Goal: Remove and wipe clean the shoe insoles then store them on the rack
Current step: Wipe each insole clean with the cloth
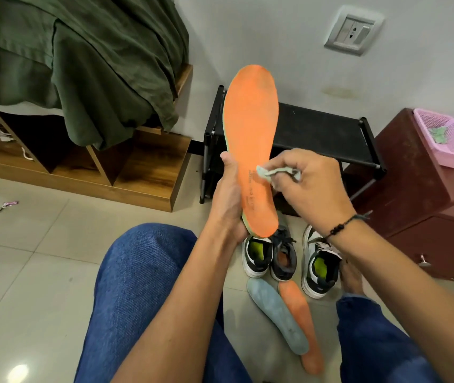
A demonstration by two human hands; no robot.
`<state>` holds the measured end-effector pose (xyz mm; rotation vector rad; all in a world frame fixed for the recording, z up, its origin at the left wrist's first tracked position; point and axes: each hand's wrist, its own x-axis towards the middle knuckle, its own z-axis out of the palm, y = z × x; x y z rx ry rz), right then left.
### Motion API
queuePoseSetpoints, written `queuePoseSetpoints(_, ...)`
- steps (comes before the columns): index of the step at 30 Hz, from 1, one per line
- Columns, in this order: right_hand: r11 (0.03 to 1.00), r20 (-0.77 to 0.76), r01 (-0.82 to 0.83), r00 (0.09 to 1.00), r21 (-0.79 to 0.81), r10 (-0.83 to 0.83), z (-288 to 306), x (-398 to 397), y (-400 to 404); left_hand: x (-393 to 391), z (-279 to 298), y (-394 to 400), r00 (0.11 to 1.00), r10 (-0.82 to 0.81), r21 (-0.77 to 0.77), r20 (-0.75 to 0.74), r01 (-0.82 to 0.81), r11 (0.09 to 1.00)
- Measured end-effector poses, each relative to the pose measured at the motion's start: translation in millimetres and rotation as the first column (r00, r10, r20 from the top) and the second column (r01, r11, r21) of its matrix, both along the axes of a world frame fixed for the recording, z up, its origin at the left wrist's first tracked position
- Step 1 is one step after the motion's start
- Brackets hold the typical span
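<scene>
Pale floor tiles lie under my knees. My left hand grips the long orange foam insole upright before the black fabric-topped rack; my right hand pinches a small pale cloth against it.

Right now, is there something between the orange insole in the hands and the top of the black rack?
Nothing visible. The left hand holds the orange insole upright in front of the black rack, and the rack's top shelf shows bare. The right hand presses a cloth on the insole.
</scene>
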<state>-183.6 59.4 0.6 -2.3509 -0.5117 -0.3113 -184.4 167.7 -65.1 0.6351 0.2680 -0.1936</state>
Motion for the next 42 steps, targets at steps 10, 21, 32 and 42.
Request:
queuePoseSetpoints(10, 0.994, 0.149, 0.021, 0.989, -0.104, -0.005, -35.5, -20.9, 18.7, -0.5, -4.2, 7.7, 1.000, 0.028, -0.088, 0.012, -0.026, 0.996)
queuePoseSetpoints(21, 0.947, -0.345, 0.158, 0.937, 0.280, -0.054, -3.5, -44.2, 1.8, -6.1, 5.7, 5.1, 0.989, 0.013, -0.114, 0.148, 0.004, 0.993)
queuePoseSetpoints(32, 0.979, 0.300, 0.144, 0.949, -0.146, -0.094, -22.7, -41.2, 40.0, -7.2, 6.9, 12.9, 0.993, 0.028, -0.145, 0.113, -0.011, 0.989)
queuePoseSetpoints(42, 0.943, -0.365, 0.197, 0.927, 0.268, -0.089, 12.2, -47.0, 32.9, -5.4, 15.0, 14.5, 0.990, -0.029, -0.177, 0.138, 0.053, 0.983)
